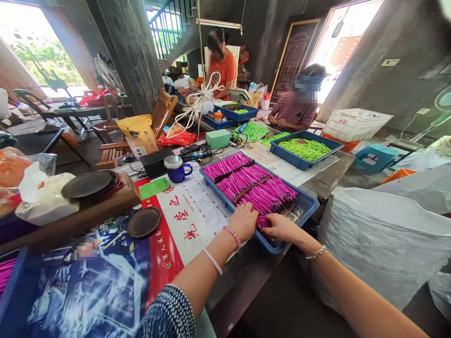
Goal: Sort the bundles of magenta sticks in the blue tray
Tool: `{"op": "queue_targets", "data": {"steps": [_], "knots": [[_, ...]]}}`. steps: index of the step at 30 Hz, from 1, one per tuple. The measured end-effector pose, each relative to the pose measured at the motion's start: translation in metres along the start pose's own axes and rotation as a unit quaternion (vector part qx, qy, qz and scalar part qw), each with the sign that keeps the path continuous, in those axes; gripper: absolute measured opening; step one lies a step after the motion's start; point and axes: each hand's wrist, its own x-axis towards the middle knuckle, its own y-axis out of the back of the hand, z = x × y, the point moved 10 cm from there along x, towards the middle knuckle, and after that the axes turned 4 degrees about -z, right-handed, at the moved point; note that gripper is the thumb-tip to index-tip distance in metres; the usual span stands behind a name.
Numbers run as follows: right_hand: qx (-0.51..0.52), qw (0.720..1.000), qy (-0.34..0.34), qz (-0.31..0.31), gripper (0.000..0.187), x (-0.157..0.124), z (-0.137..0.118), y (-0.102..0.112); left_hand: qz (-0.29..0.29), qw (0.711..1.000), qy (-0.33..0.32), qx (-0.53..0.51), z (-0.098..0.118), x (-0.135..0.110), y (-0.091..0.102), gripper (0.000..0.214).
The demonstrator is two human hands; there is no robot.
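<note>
A blue plastic tray [306, 201] on the table holds rows of thin magenta sticks [246, 180], split by dark strips. My left hand [244, 221] rests on the sticks at the tray's near corner, fingers curled over a bunch. My right hand [280, 228] lies just to its right on the same near end, fingers closed into the magenta sticks by the tray's front rim. I wear a pink bead bracelet and a white band on the left wrist, a pale bracelet on the right.
A blue mug [176, 169] and a green box [217, 139] stand behind the tray. A second blue tray [334, 146] holds green sticks. Two people sit at the table's far end. White sacks [380, 244] crowd the right; round dark plates [144, 221] lie left.
</note>
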Motion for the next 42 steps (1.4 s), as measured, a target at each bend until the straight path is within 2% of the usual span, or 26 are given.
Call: {"op": "queue_targets", "data": {"steps": [6, 12, 16, 19, 22, 25, 26, 28, 30, 31, 33, 36, 39, 42], "knots": [[0.023, 1.0, -0.014, 0.003, 0.015, 0.0, -0.002, 0.0, 0.007, 1.0, -0.014, 0.01, 0.001, -0.001, 0.0, 0.032], [0.062, 0.998, 0.02, 0.01, 0.009, -0.006, -0.006, 0.003, 0.005, 1.0, -0.016, 0.006, -0.003, 0.0, -0.002, 0.032], [0.138, 0.988, 0.063, -0.003, 0.005, -0.01, -0.008, -0.001, 0.009, 1.0, -0.011, 0.0, -0.004, -0.001, -0.003, 0.032], [0.214, 0.972, 0.089, -0.037, 0.013, -0.012, -0.006, -0.001, 0.018, 1.0, -0.005, -0.005, -0.005, -0.002, -0.002, 0.032], [0.273, 0.955, 0.1, -0.049, 0.029, -0.018, 0.002, 0.021, 0.027, 1.0, -0.003, -0.007, -0.005, -0.003, -0.001, 0.031], [0.315, 0.944, 0.092, -0.034, 0.043, -0.021, 0.017, 0.067, 0.029, 1.0, -0.005, -0.009, -0.005, -0.003, -0.001, 0.03], [0.304, 0.949, 0.084, -0.024, 0.042, -0.019, 0.022, 0.085, 0.029, 1.0, -0.005, -0.01, -0.005, -0.003, -0.002, 0.031], [0.237, 0.969, 0.067, -0.002, 0.028, -0.008, 0.028, 0.12, 0.029, 0.999, -0.004, -0.013, -0.006, -0.003, -0.002, 0.031], [0.153, 0.987, 0.05, 0.002, 0.013, 0.011, 0.029, 0.145, 0.031, 0.999, -0.002, -0.017, -0.006, -0.003, -0.001, 0.031], [0.119, 0.992, 0.041, 0.0, 0.011, 0.023, 0.028, 0.152, 0.032, 0.999, -0.002, -0.019, -0.007, -0.004, -0.001, 0.031], [0.072, 0.997, 0.018, -0.014, 0.014, 0.047, 0.024, 0.157, 0.033, 0.999, -0.001, -0.022, -0.007, -0.004, 0.0, 0.031], [0.004, 0.999, -0.02, -0.036, 0.016, 0.075, 0.014, 0.148, 0.03, 0.999, 0.002, -0.024, -0.008, -0.005, 0.001, 0.033], [-0.044, 0.997, -0.04, -0.043, 0.02, 0.086, 0.003, 0.138, 0.02, 1.0, 0.006, -0.023, -0.008, -0.006, 0.0, 0.036], [-0.063, 0.997, -0.031, -0.03, 0.022, 0.083, -0.005, 0.14, 0.009, 1.0, 0.01, -0.023, -0.009, -0.005, -0.001, 0.037]]}}
